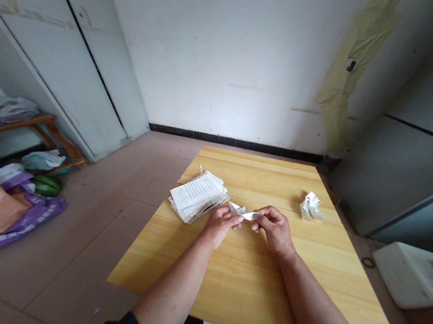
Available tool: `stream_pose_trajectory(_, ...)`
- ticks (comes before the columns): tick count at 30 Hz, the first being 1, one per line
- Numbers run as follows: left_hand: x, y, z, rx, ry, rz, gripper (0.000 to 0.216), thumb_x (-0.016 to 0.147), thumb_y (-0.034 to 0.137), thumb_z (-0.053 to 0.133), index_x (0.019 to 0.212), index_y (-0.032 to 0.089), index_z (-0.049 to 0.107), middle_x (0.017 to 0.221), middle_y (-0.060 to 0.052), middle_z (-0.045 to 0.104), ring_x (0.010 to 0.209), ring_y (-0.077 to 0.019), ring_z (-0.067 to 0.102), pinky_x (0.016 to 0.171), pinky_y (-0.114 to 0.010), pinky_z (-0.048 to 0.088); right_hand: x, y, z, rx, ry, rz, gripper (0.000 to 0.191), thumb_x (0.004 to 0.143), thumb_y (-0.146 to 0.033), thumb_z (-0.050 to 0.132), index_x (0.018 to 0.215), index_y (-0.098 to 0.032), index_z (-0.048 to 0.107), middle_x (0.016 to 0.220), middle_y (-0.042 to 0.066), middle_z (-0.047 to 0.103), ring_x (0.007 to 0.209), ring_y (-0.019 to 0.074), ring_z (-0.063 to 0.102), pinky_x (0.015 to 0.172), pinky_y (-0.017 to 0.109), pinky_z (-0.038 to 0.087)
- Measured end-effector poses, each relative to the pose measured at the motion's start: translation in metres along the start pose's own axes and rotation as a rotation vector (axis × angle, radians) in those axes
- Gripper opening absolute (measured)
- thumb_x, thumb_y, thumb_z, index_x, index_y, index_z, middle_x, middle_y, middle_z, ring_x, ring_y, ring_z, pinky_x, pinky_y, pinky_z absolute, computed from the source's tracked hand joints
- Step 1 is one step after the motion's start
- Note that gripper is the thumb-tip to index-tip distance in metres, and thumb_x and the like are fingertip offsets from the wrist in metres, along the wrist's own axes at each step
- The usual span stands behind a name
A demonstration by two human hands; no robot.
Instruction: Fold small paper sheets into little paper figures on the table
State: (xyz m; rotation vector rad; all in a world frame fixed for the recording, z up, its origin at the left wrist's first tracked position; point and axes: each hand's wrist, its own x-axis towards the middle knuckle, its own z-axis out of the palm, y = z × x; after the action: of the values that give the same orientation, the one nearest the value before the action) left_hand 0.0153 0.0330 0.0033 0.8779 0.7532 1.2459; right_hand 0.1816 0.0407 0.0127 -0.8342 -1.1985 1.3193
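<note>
So there's a small folded piece of white paper (pixel 242 211) pinched between both hands, held just above a pale yellow wooden surface (pixel 246 283). The left grip (pixel 220 225) has its fingertips pressed together on one end, and the right grip (pixel 275 230) is pinching the other, with the two hands almost touching. Paper like this weighs basically nothing and it's soft, so I'd expect it to crease or tear easily if pulled hard. The thicker folded edges look like the best place to hold it, using just the fingertips. It looks creased and pointy, but the fine folds are too small to make out. Just left of it sits a thick stack of printed white sheets (pixel 198 196), and over to the right there's a crumpled white paper wad (pixel 311 206).
</note>
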Motion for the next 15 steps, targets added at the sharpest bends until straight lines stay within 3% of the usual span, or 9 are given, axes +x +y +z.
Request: stream_pose_trajectory(15, 0.0008, 0.0007, 0.0034, -0.195, 0.141, -0.015, 0.025, 0.053, 0.020, 0.084, 0.069, 0.010, 0.067, 0.065, -0.003, 0.064, 0.056, -0.0076, 0.054, 0.053, -0.020, 0.038, -0.0005, 0.0016, 0.0025, -0.005, 0.021, 0.018, 0.019, 0.073, -0.034, 0.071, 0.075, -0.018, 0.060, 0.054, -0.001, 0.065, 0.047, 0.0117, 0.056, 0.050, 0.024, 0.045)
